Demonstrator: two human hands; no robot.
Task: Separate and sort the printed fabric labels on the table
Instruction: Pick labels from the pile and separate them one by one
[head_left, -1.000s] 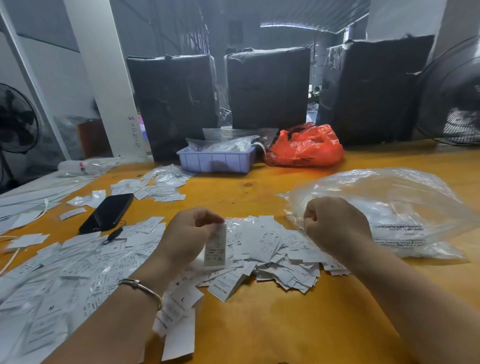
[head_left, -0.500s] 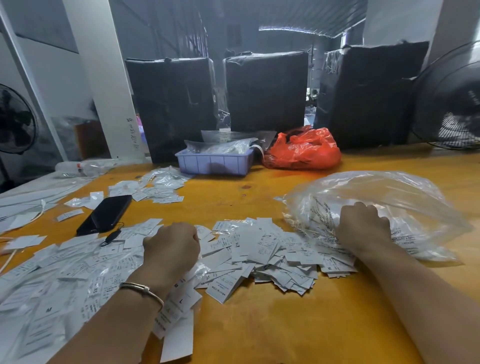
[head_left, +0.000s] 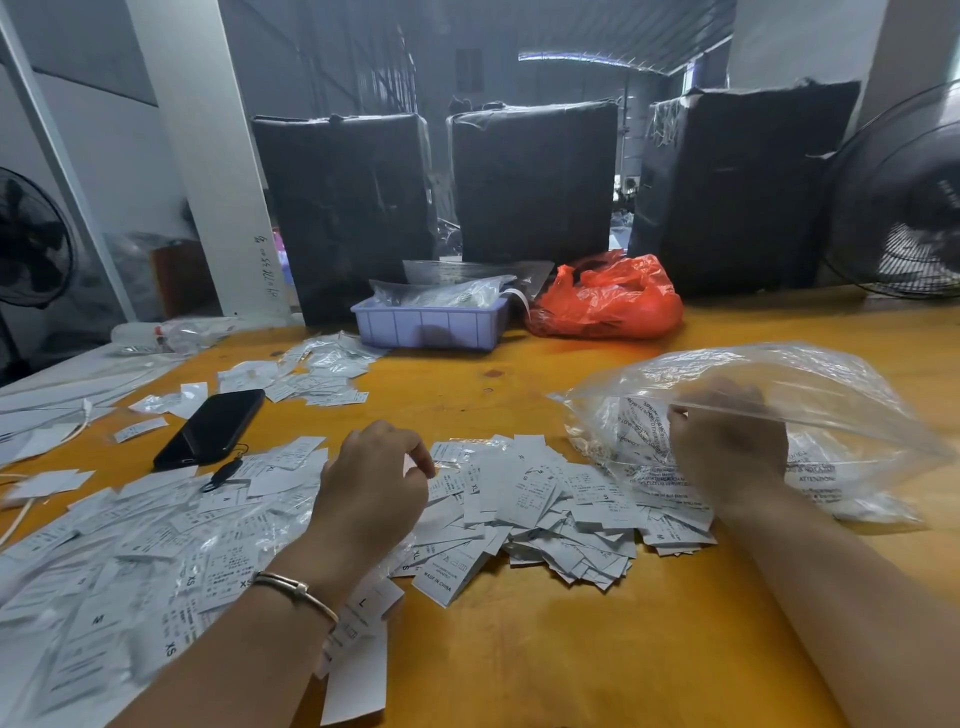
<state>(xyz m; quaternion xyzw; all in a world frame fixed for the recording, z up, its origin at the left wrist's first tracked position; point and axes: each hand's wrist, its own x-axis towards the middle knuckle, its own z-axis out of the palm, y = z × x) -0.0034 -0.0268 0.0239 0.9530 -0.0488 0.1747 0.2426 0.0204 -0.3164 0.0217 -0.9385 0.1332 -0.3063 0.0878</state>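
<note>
A big pile of white labels lies flat on the yellow table, between the two hands. The labels are small strips, longer than they are wide. They point every which way: many near the middle have their long side going away from the person, and some at the near edge lie slanted. More labels cover the table on the left, mixed with thin clear wrap. The left hand is over the pile, back up, with its fingers curled down toward the labels. I cannot tell if it pinches one. A bracelet is on that wrist. The right hand is inside the mouth of a clear bag that lies on its side just right of the pile. The fingers are blurry behind the plastic, so I cannot tell if they hold anything. A black phone lies slanted on the left. Farther back are a purple tray and a red bag, side by side.
</note>
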